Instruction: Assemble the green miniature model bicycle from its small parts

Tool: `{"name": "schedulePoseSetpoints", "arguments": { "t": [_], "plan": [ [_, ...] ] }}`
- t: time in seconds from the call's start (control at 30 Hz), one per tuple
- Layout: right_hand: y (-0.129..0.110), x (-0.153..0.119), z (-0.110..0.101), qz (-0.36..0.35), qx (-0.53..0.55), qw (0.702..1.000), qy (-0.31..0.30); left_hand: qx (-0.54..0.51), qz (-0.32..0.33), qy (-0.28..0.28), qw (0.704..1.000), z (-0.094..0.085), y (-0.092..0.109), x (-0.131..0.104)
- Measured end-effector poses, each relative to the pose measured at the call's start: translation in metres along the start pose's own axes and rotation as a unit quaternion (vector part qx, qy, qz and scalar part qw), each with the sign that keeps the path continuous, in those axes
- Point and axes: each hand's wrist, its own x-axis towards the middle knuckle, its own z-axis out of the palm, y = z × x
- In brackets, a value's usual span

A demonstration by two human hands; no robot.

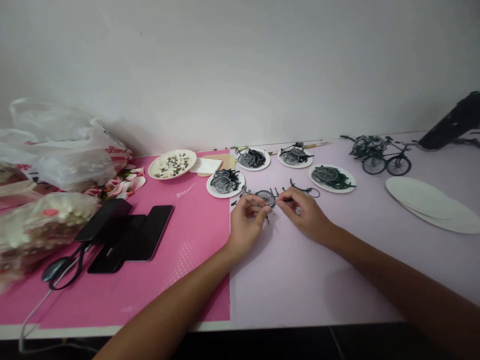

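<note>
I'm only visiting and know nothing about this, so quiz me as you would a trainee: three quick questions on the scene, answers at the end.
1. True or false: the right hand pinches a thin dark piece.
2. Which lies to the left of the left hand? A) the green parts B) the flat black devices C) the model bicycles
3. How many small white plates hold spoked wheels?

Key: 1. True. 2. B. 3. Four.

A pale wall (240,75) (faintly marked) backs the two-coloured table (300,295).
</note>
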Motion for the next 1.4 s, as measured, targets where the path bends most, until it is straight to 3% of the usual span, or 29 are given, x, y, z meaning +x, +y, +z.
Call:
{"name": "schedulePoseSetpoints", "arguments": {
  "t": [0.73,1.4],
  "plan": [
    [-0.0010,0.0008,-0.0013,-0.018,-0.003,1.000,0.003,-0.008,0.007,-0.012,1.000,-0.0002,0.0039,0.0008],
    [0.0042,-0.0001,-0.0003,0.019,0.008,1.000,-0.012,0.000,0.007,-0.011,1.000,-0.0019,0.0009,0.0018]
  ]
}}
